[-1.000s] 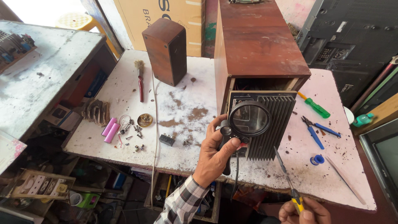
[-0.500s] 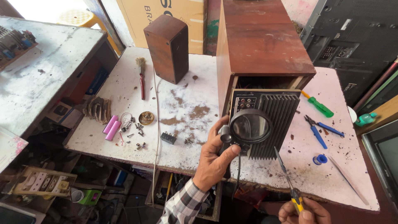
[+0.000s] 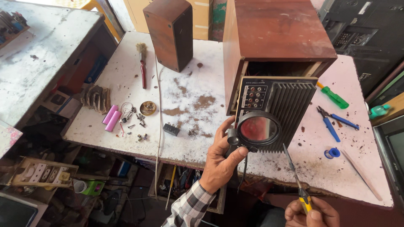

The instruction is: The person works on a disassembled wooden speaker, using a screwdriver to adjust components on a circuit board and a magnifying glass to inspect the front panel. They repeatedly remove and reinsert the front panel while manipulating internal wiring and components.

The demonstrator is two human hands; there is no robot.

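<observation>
Left hand (image 3: 221,162) is closed around the black handle of a round magnifying lens (image 3: 258,129), thumb on the right of the grip, fingers wrapped from the left. The lens is held up in front of the amplifier back panel (image 3: 275,111), which leans out of the open rear of the large wooden speaker cabinet (image 3: 273,38) on the white workbench (image 3: 189,96). Lens covers the panel's lower left, just below the block of round jacks (image 3: 253,96); the finned heat sink (image 3: 294,105) fills the panel's right side.

Right hand (image 3: 311,212) sits at the bottom edge of the view, clenched on the yellow handle of a thin screwdriver (image 3: 294,174). Its shaft runs up and slightly left, tip ending just beside the lens rim on the lower right, close to the bottom of the heat sink. Whether tip touches panel: cannot tell.

Relation of note: panel lies straight ahead and above both hands; left hand nearer to it, right hand lower and apart, linked only by the screwdriver's long axis pointing at the panel's bottom edge.

Nearby: blue-handled pliers (image 3: 332,122) and green-handled screwdriver (image 3: 334,97), both to the right of the panel.
</observation>
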